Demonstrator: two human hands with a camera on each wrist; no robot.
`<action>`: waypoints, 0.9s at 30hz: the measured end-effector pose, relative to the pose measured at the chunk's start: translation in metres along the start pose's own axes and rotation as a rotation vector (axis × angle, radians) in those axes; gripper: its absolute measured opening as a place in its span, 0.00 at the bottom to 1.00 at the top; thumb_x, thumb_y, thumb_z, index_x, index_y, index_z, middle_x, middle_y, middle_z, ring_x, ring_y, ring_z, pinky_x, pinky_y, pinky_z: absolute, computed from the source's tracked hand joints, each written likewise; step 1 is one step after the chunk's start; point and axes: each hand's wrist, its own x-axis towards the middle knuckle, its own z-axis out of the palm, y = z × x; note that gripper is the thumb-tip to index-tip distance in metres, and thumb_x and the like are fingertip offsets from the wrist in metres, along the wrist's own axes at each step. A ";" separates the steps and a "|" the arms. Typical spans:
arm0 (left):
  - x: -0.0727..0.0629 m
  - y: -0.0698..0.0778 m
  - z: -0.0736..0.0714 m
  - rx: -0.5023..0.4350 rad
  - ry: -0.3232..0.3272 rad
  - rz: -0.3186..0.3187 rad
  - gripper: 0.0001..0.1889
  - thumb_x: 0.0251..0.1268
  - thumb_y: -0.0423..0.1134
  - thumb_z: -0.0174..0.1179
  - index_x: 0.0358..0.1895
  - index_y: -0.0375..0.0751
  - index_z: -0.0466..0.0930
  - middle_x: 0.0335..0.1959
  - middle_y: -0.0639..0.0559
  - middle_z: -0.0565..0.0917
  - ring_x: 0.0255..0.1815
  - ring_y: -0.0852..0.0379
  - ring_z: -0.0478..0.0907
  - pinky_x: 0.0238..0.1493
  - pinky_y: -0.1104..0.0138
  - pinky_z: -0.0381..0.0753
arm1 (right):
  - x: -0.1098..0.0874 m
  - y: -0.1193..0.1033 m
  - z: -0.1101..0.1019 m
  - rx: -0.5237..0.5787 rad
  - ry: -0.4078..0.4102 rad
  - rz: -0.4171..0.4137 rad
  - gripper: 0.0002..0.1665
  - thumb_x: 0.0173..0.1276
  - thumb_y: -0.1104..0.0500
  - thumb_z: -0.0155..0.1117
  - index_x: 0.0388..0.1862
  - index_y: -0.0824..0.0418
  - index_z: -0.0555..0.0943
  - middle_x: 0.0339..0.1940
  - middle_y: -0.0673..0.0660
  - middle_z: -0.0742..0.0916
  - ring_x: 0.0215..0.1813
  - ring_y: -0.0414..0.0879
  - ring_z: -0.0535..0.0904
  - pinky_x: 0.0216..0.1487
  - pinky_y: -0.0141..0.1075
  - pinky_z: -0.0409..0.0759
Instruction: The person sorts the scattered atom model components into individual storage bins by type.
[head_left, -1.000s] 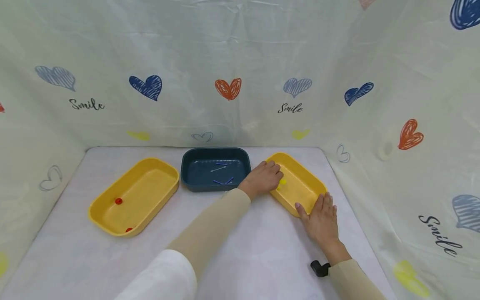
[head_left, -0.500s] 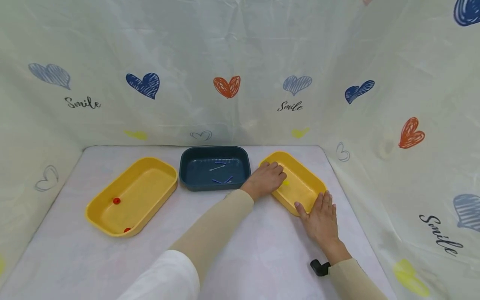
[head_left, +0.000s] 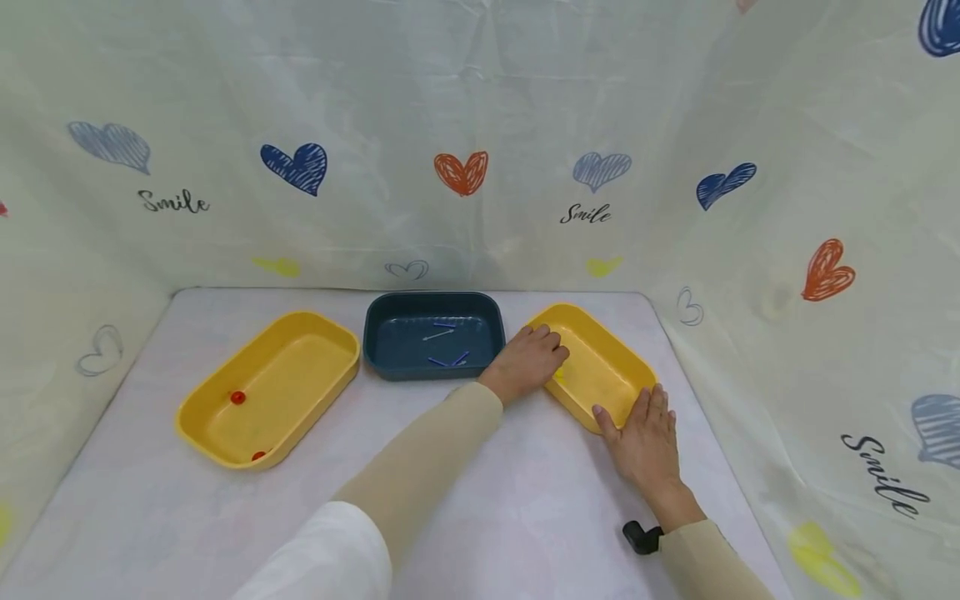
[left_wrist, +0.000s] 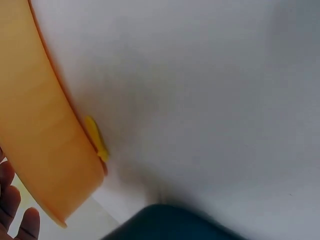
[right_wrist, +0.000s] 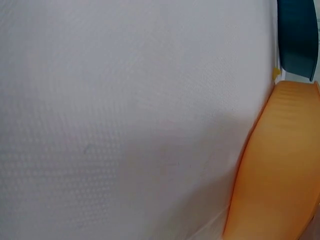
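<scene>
My left hand (head_left: 525, 362) reaches over the left end of the right-hand yellow tray (head_left: 600, 367), its fingers bent. Its fingertips are hidden in the head view; in the left wrist view several fingers (left_wrist: 10, 197) show beyond the tray wall, and whether they pinch anything is unclear. A small yellow piece (head_left: 559, 374) lies inside the tray beside that hand. Another slim yellow piece (left_wrist: 96, 138) lies on the table against the tray's outer wall. My right hand (head_left: 643, 437) rests on the tray's near right corner with straight fingers, thumb apart on the near rim.
A dark blue tray (head_left: 435, 371) with several thin blue sticks (head_left: 448, 361) stands at the back middle. Farther left is a larger yellow tray (head_left: 300, 367) holding two small red pieces (head_left: 237, 397). A black angled object (head_left: 641, 537) sits at my right wrist. Patterned cloth surrounds the table.
The left hand shifts slightly over the tray's left end, and the visible yellow inside changes place a little beside it. The right hand stays at the corner. The camera view moves slightly.
</scene>
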 end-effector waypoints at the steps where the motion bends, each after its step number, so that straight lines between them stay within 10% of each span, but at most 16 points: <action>1: -0.003 -0.002 0.000 -0.008 0.004 -0.004 0.13 0.86 0.38 0.50 0.62 0.51 0.81 0.57 0.54 0.81 0.57 0.52 0.72 0.58 0.61 0.76 | 0.000 0.000 0.000 0.004 -0.001 0.000 0.68 0.79 0.24 0.42 0.81 0.85 0.40 0.84 0.82 0.43 0.85 0.78 0.40 0.82 0.70 0.42; 27: -0.062 -0.018 0.003 -0.172 0.004 -0.110 0.13 0.86 0.44 0.51 0.60 0.50 0.83 0.54 0.56 0.79 0.50 0.54 0.68 0.51 0.63 0.72 | 0.000 0.001 0.001 0.038 0.005 -0.015 0.68 0.79 0.24 0.42 0.81 0.84 0.38 0.84 0.82 0.41 0.84 0.79 0.39 0.82 0.71 0.40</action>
